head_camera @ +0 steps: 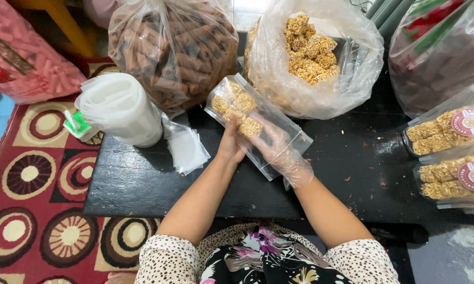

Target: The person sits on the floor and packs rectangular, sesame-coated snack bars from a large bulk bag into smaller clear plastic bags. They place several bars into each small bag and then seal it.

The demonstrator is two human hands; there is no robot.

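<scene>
A clear plastic pouch (pixel 236 100) lies on the black table (pixel 131 184), partly filled with golden puffed-grain snack squares at its far end. My left hand (pixel 229 144) is bare and grips the pouch's near left edge. My right hand (pixel 279 152), in a thin clear plastic glove, is pushed inside the pouch's open end, fingers by the nearest snack square (pixel 251 127). Behind the pouch stands a large open clear bag (pixel 321 79) holding several of the same snack squares (pixel 308 47).
A big bag of brown rolled sticks (pixel 176 47) stands at the back left, beside a white stack of containers (pixel 121 108) and a pile of flat clear pouches (pixel 187 150). Two filled, labelled pouches (pixel 447 158) lie at the right. A patterned red rug (pixel 37 184) lies left.
</scene>
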